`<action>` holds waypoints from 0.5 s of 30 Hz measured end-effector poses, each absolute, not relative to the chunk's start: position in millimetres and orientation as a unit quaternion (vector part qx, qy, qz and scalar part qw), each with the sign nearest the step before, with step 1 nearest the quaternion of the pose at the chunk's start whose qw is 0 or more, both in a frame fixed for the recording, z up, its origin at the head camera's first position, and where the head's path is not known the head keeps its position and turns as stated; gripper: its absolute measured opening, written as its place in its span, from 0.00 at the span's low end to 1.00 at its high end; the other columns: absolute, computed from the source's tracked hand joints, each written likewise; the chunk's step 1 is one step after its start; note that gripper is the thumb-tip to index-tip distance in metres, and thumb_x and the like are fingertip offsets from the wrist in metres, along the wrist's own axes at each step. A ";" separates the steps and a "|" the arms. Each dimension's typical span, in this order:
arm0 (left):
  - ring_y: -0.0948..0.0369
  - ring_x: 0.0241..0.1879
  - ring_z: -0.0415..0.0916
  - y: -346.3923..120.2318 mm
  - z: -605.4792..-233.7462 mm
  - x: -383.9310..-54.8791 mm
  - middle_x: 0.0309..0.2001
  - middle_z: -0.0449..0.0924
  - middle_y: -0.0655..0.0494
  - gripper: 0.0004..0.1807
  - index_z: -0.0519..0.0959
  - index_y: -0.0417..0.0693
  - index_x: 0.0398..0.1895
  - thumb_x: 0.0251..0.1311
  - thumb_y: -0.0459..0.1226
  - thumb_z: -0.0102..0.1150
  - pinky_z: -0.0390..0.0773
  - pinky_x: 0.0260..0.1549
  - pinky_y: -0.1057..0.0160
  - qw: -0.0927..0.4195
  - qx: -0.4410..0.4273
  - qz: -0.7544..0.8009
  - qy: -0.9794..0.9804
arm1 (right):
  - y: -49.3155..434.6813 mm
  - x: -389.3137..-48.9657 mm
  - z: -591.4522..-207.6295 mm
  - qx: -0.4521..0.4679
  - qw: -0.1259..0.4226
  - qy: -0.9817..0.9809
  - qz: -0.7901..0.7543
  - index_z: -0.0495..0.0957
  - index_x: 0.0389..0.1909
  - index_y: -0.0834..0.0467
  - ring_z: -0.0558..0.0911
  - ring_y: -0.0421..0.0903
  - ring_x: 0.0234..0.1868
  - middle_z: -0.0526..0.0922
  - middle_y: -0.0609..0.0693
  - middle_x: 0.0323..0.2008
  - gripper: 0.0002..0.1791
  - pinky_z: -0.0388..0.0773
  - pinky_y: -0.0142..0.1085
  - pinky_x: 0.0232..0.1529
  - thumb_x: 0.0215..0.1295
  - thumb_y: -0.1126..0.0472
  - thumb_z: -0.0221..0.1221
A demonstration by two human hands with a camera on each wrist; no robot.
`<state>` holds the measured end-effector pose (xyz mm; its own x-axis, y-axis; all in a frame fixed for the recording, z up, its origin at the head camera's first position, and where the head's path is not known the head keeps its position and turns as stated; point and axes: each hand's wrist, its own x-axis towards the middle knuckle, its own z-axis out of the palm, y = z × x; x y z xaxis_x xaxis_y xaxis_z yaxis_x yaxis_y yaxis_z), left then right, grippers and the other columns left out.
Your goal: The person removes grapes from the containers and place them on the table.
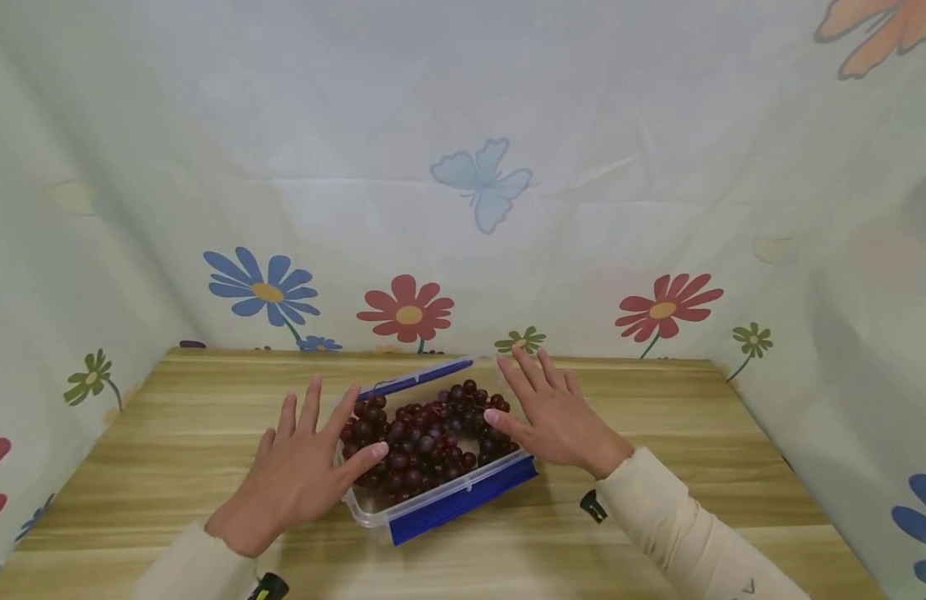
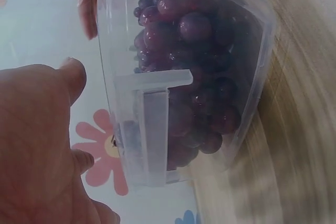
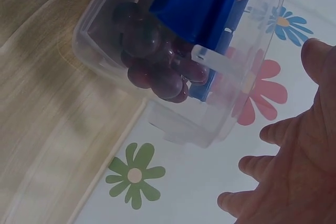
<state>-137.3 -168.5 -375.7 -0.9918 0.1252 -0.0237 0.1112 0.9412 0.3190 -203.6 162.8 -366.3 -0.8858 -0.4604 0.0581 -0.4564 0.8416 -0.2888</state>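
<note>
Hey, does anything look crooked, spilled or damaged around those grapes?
No spill or damage stands out: the grapes in view lie inside the open container. Only its angle looks slightly off, since it sits askew to the edges of the table, with the near blue flap hanging outside.

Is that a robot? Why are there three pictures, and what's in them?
No robot here, just a person's own two hands. The big picture comes from a camera on the head, looking forward and down. The other two come from one camera on each wrist, so things look tipped over. On the table sits a clear box with blue flaps and dark grapes inside. The left hand and right hand are spread open at its two ends, holding nothing. Behind is a flowery cloth.
</note>
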 end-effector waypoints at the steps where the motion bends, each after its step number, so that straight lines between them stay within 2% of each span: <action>1: 0.22 0.78 0.36 -169.0 -376.2 -137.3 0.83 0.35 0.29 0.51 0.49 0.59 0.85 0.67 0.75 0.38 0.51 0.66 0.14 0.022 0.058 0.162 0.985 | 162.9 -203.9 -366.6 -0.239 0.007 0.959 -0.149 0.44 0.85 0.47 0.37 0.63 0.85 0.40 0.54 0.86 0.46 0.39 0.72 0.81 0.77 0.32 0.48; 8: 0.20 0.76 0.41 -172.5 -381.0 -135.5 0.81 0.39 0.23 0.50 0.51 0.55 0.85 0.70 0.72 0.41 0.59 0.65 0.17 0.014 0.060 0.167 0.984 | 162.1 -203.7 -366.8 -0.242 0.014 0.959 -0.149 0.43 0.85 0.46 0.38 0.63 0.85 0.40 0.53 0.86 0.46 0.39 0.72 0.81 0.77 0.32 0.48; 15: 0.19 0.75 0.41 -174.1 -385.6 -135.6 0.80 0.37 0.20 0.51 0.50 0.53 0.85 0.69 0.72 0.41 0.59 0.65 0.17 0.036 0.055 0.212 0.975 | 161.7 -203.4 -367.7 -0.245 0.018 0.958 -0.148 0.45 0.85 0.48 0.39 0.64 0.85 0.42 0.55 0.86 0.46 0.40 0.73 0.80 0.77 0.33 0.49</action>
<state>-135.6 -174.1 -385.6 -0.9913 0.1227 -0.0466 0.0922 0.9038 0.4178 -203.4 161.7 -367.7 -0.8791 -0.4750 0.0386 -0.4644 0.8358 -0.2930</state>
